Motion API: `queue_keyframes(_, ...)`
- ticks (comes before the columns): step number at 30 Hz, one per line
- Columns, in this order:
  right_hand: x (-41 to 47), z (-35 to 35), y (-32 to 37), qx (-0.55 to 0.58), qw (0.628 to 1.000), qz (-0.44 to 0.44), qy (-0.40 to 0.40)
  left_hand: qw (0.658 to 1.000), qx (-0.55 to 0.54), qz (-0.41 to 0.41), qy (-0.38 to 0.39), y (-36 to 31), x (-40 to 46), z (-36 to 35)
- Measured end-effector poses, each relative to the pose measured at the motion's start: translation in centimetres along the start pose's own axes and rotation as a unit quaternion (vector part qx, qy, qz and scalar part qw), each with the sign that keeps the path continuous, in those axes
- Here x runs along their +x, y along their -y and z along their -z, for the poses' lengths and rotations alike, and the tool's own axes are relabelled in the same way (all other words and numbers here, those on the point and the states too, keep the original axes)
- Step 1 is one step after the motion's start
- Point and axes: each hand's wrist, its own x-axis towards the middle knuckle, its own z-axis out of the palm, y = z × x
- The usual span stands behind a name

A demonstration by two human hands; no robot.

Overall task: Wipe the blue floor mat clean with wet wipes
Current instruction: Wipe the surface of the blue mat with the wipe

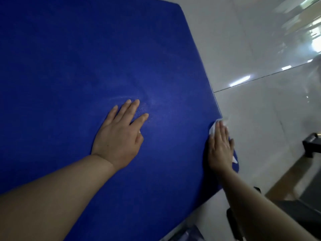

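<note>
Looking down from the head camera, the blue floor mat (86,66) fills most of the view, lying flat on a glossy pale tiled floor (260,110) whose grout line runs off to the right. The left hand (119,136) rests palm down on the mat near its middle, its fingers (133,106) straight and slightly spread, holding nothing. Just ahead of those fingertips the mat surface shows a faint, speckled sheen. The right hand (220,146) lies flat at the mat's right edge, fingers straight and close together, pressing a white wet wipe (212,128) against the mat. The wipe pokes out past the fingertips, where the mat meets the floor, and a small white corner of it shows again beside the heel of the hand. Both bare forearms reach in from the bottom of the frame. A black object (311,145) stands on the floor at the right edge, too blurred to identify.
</note>
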Motion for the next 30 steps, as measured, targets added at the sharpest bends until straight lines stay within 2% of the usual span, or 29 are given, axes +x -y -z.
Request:
queue_keyframes(2,2.4,0.9,-1.4,0.01,0.995,-0.103,0.013,1.0,-0.001,-0.003,-0.001,0.0,0.0,0.0)
queue_keyframes(4,1.9,1.1,-0.5,0.04,0.99,-0.135,-0.008,1.0,-0.001,-0.002,-0.002,0.1,0.0,0.0)
queue_keyframes(8,-6.0,-0.9,3.7,0.105,0.994,-0.009,-0.043,1.0,-0.001,-0.001,0.0,0.0,0.0,0.2)
queue_keyframes(10,-6.3,-1.0,3.5,0.073,0.996,0.026,-0.034,1.0,-0.005,-0.003,0.001,0.1,0.0,0.2)
queue_keyframes(12,-2.9,-0.6,1.1,0.021,0.999,-0.025,-0.019,1.0,-0.014,-0.002,0.003,0.1,0.1,0.1)
queue_keyframes(14,0.4,0.6,-1.7,0.005,0.99,-0.142,0.009,1.0,-0.021,0.001,0.005,0.1,-0.1,0.0)
queue_keyframes(16,0.9,1.2,-3.5,0.0,0.976,-0.217,0.026,1.0,-0.021,0.001,0.005,0.1,-0.1,0.0)
queue_keyframes(19,-2.4,0.3,-2.8,0.017,0.973,-0.229,0.009,1.0,-0.022,0.0,-0.001,0.1,-0.1,0.1)
queue_keyframes(22,-3.7,0.3,-2.3,-0.018,0.985,-0.173,-0.019,1.0,-0.028,-0.003,-0.007,0.0,0.0,0.1)
queue_keyframes(25,-1.0,0.5,-2.8,0.045,0.991,-0.128,0.003,0.999,-0.032,-0.006,-0.008,0.1,0.0,-0.1)
queue_keyframes(27,-0.1,0.2,-3.1,0.082,0.983,-0.165,0.01,0.999,-0.032,-0.007,-0.009,0.3,-0.1,-0.1)
queue_keyframes(30,-1.4,-0.6,-2.9,0.113,0.945,-0.299,-0.065,0.999,-0.035,-0.006,-0.007,0.2,-0.3,0.0)
